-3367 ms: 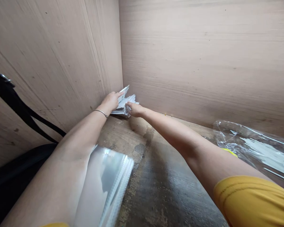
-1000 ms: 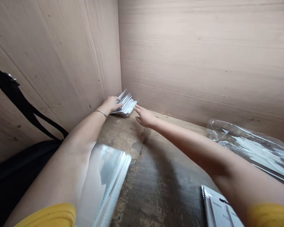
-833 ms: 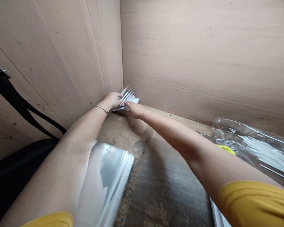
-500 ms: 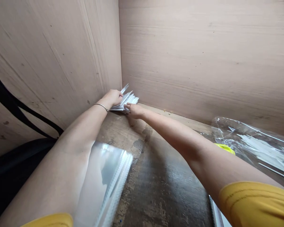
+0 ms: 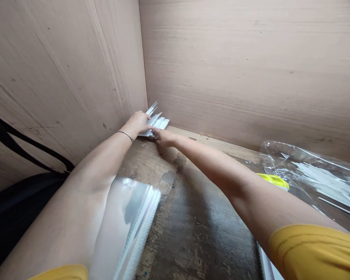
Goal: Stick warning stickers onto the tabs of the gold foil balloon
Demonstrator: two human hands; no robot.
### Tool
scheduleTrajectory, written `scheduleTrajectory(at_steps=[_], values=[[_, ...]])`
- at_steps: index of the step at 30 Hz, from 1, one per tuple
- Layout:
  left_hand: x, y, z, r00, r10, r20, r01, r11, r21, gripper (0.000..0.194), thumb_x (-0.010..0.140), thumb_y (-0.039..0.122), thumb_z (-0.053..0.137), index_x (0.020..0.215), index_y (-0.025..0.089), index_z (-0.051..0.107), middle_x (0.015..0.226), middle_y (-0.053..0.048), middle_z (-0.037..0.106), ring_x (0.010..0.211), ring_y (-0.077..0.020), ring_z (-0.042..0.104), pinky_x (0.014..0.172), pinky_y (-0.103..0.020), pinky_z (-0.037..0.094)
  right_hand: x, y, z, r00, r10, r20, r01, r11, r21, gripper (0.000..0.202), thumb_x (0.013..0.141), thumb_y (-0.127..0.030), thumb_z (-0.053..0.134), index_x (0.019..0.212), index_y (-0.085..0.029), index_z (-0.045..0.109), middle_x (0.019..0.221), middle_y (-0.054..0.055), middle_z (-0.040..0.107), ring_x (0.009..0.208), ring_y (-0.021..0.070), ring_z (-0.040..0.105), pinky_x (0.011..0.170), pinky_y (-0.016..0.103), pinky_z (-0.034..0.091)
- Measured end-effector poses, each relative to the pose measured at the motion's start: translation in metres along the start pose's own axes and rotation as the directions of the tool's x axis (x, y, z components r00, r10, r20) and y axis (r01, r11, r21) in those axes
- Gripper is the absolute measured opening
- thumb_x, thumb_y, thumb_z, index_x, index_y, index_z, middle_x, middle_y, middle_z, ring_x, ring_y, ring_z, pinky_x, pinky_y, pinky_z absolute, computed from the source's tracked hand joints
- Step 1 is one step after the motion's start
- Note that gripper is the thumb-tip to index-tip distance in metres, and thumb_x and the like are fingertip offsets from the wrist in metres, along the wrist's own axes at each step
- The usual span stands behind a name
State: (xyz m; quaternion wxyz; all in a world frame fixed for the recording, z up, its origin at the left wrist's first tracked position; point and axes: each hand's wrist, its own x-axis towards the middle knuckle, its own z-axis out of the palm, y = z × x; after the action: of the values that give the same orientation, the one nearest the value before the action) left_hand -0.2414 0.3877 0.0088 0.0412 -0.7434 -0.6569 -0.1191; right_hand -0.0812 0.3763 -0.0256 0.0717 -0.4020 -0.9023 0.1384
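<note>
A stack of thin white packets or folded sheets (image 5: pixel 162 123) lies in the far corner, where two wooden panels meet the table. My left hand (image 5: pixel 137 122), with a bangle at the wrist, rests on the stack's left side, thumb stretched over it toward the right. Several upper pieces stick up at a slant beyond its fingers. At the stack's near right edge is my right hand (image 5: pixel 164 137), fingers curled against it. The two hands almost meet. Whether either one grips a piece is too small to make out.
Clear plastic sleeves (image 5: pixel 128 217) lie under my left forearm. To the right are a clear bag of white sticks (image 5: pixel 323 179) and a yellow item (image 5: pixel 274 180). A black bag (image 5: pixel 23 202) with straps sits at the left. Wooden panels (image 5: pixel 245 70) rise behind and at the left.
My left thumb has come down across the stack toward my right hand. The right hand stays at the stack's edge. The whole view has shifted slightly.
</note>
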Motion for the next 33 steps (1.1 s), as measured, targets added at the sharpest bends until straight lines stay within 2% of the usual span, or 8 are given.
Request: scheduleTrajectory(at_steps=[4,7,10,17,20,24,29,33], values=[[-0.003,0.001,-0.001,1.000,-0.002,-0.020,0.003,1.000,0.022,0.049,0.082,0.022,0.057,0.131,0.024,0.058,0.120,-0.013,0.059,0.104,-0.0291,0.061,0.091,-0.036,0.046,-0.002,0.000,0.001,1.000,0.014,0.000,-0.014,1.000,0.012,0.066,0.076,-0.008,0.056,0.140,-0.012,0.041,0.154,0.014,0.032,0.138,0.0276,0.038,0.113,0.036,0.033],[-0.007,0.001,0.001,1.000,0.000,-0.020,0.001,1.000,0.030,0.049,0.085,0.021,0.050,0.133,0.026,0.056,0.125,-0.012,0.057,0.100,-0.0276,0.062,0.089,-0.036,0.047,-0.004,0.001,0.003,0.999,0.038,-0.009,-0.037,0.999,0.029,0.071,0.077,-0.008,0.056,0.144,-0.009,0.032,0.150,0.018,0.039,0.134,0.0266,0.043,0.111,0.035,0.036],[-0.010,0.000,0.004,1.000,0.005,-0.010,-0.004,0.999,0.034,0.039,0.084,0.033,0.054,0.118,0.020,0.068,0.121,-0.013,0.059,0.102,-0.0291,0.062,0.092,-0.035,0.046,-0.004,0.002,0.003,0.997,0.069,-0.014,-0.069,0.997,0.047,0.069,0.079,-0.010,0.057,0.143,-0.009,0.031,0.136,0.019,0.054,0.120,0.0261,0.056,0.103,0.036,0.044],[-0.008,-0.001,0.004,1.000,-0.009,-0.003,0.010,1.000,0.021,0.069,0.066,0.059,0.069,0.120,0.015,0.067,0.118,-0.014,0.060,0.104,-0.0333,0.061,0.092,-0.035,0.046,-0.003,0.004,0.003,0.995,0.100,-0.018,-0.099,0.994,0.047,0.054,0.089,-0.028,0.059,0.138,-0.016,0.040,0.132,0.013,0.055,0.115,0.0246,0.058,0.096,0.045,0.047],[-0.007,0.001,0.004,1.000,-0.011,0.006,0.011,1.000,0.012,0.061,0.065,0.046,0.073,0.118,0.018,0.068,0.116,-0.013,0.061,0.102,-0.0328,0.061,0.091,-0.035,0.046,-0.001,0.006,0.003,0.993,0.116,-0.036,-0.115,0.993,0.026,0.059,0.088,-0.027,0.060,0.142,-0.015,0.038,0.135,0.015,0.054,0.118,0.0261,0.056,0.099,0.042,0.045],[-0.012,0.002,0.004,0.997,-0.064,-0.038,0.063,0.998,-0.011,0.049,0.078,0.023,0.057,0.127,0.022,0.061,0.119,-0.014,0.058,0.100,-0.0322,0.061,0.089,-0.040,0.046,0.003,0.005,0.002,0.989,0.120,-0.082,-0.122,0.992,-0.017,0.064,0.086,-0.022,0.058,0.146,-0.017,0.034,0.135,0.014,0.055,0.121,0.0268,0.055,0.100,0.035,0.043],[-0.020,-0.001,0.005,0.988,-0.118,-0.102,0.110,0.990,-0.084,0.052,0.083,0.017,0.048,0.134,0.027,0.052,0.121,-0.013,0.056,0.100,-0.0303,0.060,0.088,-0.041,0.045,0.010,-0.008,0.005,0.985,0.098,-0.140,-0.109,0.991,-0.074,0.028,0.087,-0.020,0.061,0.115,-0.016,0.062,0.123,0.011,0.061,0.110,0.0231,0.060,0.095,0.039,0.047],[-0.023,-0.002,0.003,0.978,-0.144,-0.148,0.116,0.976,-0.184,0.048,0.084,0.022,0.049,0.131,0.025,0.055,0.123,-0.015,0.054,0.103,-0.0343,0.060,0.090,-0.044,0.043,0.015,-0.019,0.003,0.962,0.118,-0.246,-0.138,0.988,-0.063,0.014,0.089,-0.017,0.057,0.098,-0.013,0.067,0.107,0.009,0.067,0.100,0.0206,0.063,0.091,0.038,0.049]])
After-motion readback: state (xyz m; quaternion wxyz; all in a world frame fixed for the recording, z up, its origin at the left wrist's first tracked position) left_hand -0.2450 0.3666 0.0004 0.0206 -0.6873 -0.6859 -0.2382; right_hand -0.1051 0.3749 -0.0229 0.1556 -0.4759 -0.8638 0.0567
